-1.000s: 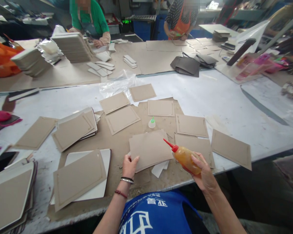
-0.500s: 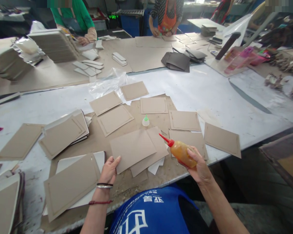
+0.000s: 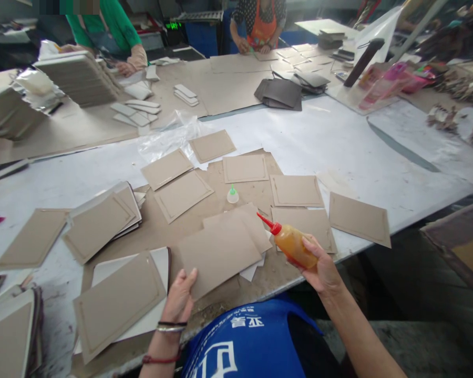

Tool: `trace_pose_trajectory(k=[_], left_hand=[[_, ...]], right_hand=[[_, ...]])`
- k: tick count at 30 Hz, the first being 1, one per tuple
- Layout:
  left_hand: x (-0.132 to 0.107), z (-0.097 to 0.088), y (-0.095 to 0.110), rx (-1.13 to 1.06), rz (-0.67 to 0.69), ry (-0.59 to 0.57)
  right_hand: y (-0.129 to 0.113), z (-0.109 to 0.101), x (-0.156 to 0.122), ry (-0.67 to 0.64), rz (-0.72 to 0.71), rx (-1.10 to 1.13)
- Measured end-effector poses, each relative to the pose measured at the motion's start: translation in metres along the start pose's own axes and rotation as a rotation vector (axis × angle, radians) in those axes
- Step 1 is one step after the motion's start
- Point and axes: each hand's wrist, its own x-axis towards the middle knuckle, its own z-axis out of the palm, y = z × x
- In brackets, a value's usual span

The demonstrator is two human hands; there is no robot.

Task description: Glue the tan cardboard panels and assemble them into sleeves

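Between the thumb and fingers of my left hand [image 3: 182, 295] is the lower left corner of a plain cardboard sheet [image 3: 219, 253]. Another cardboard sheet [image 3: 249, 219] lies partly beneath it, over some white paper pieces. My right hand [image 3: 324, 270] is wrapped round a squeeze glue bottle [image 3: 295, 245] with amber contents, its red nozzle pointing up and left above the sheets. A small clear bottle with a green tip [image 3: 233, 195] stands behind the sheets. Around them lie cardboard pieces with glue lines along their edges, such as one cardboard piece [image 3: 296, 190] at the right.
Stacked covers and boards [image 3: 102, 223] lie at the left, with more boards [image 3: 120, 304] in front. Crumpled clear plastic [image 3: 171, 137] and dark folded pieces [image 3: 279, 94] are farther back. Two people work across the table; one wears an orange apron [image 3: 262, 26].
My left hand has moved slightly down and right, shifting the top cardboard sheet toward me. My right hand still holds the bottle in nearly the same place. The view has shifted slightly.
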Motion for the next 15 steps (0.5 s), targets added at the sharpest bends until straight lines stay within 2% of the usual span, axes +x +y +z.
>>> trace_pose_trajectory(k=[3,5,8,11,13,15], left_hand=[[-0.005,0.018,-0.034,0.060,0.052,0.017],[-0.006,0.023,-0.045,0.072,0.062,0.007],[-0.006,0.025,-0.048,0.100,0.082,0.008],[-0.010,0.026,-0.046,0.090,0.110,0.078],[-0.016,0.024,-0.042,0.035,0.047,0.091],[-0.024,0.019,-0.037,-0.018,-0.088,0.003]], right_hand=[[0.001,-0.002,0.000,-0.002,0.010,-0.001],[0.001,-0.003,0.000,-0.004,0.009,0.003],[0.001,-0.005,0.000,0.002,0.007,0.003],[0.001,-0.005,-0.001,0.004,0.013,0.001],[0.001,-0.004,-0.002,-0.001,0.014,-0.001],[-0.001,-0.004,-0.003,-0.004,0.010,0.001]])
